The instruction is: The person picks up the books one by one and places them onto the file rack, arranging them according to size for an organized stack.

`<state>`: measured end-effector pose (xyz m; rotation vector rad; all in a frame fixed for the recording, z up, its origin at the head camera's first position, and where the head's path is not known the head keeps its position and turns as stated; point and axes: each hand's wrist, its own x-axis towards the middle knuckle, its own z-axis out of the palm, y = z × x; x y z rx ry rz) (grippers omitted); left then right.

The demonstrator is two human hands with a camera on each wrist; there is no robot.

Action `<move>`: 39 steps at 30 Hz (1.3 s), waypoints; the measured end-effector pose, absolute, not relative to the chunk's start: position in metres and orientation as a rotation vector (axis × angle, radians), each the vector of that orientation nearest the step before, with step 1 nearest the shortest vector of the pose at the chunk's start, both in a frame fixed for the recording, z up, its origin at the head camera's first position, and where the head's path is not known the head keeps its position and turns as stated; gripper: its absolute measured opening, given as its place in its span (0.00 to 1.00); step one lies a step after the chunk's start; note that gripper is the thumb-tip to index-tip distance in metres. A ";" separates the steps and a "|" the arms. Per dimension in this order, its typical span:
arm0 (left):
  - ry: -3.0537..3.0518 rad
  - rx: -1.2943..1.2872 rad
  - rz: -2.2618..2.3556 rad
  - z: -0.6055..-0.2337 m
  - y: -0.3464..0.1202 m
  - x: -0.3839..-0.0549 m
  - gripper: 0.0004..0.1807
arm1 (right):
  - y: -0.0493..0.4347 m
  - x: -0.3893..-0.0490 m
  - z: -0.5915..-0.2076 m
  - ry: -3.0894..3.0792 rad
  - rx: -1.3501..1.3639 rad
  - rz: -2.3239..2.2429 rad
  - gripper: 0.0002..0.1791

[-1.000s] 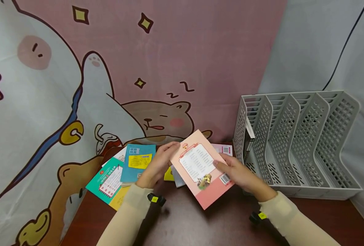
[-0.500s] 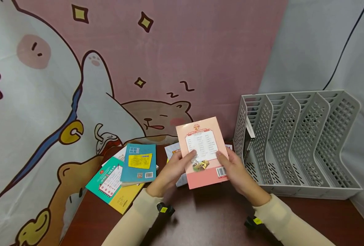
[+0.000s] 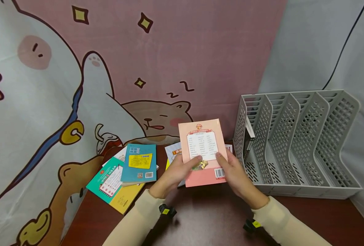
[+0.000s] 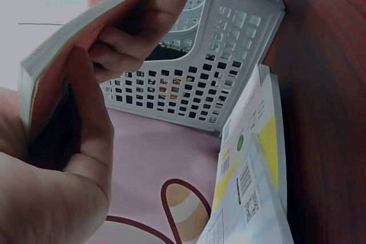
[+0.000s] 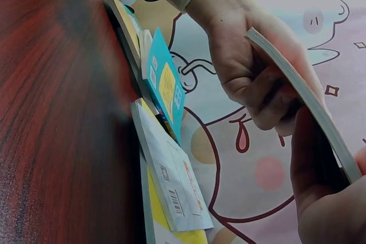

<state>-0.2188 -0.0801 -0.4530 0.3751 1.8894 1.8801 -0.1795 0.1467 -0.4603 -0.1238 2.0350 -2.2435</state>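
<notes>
A pink book is held up in front of me, its printed cover with a barcode facing the head camera. My left hand grips its lower left side, thumb across the cover and fingers behind. On the other side my right hand holds the lower right edge in the same way. Both wrist views show the book edge-on and slightly bent, with fingers curled under it. Behind it, partly hidden, lie a white-and-yellow book and others, seen more fully as a white book in the right wrist view.
A grey file rack with several slots stands at the right, a dark-covered book in its leftmost slot. At the left of the brown table lie a blue book and a green-and-yellow book. A printed cloth hangs behind.
The pink book has turned from slanted to nearly upright and moved slightly up. My left hand has shifted from its upper left edge to its lower left side.
</notes>
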 end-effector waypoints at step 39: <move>1.924 0.585 1.590 -0.457 -0.089 -0.225 0.24 | 0.168 -0.223 -0.421 1.924 0.014 -2.234 0.29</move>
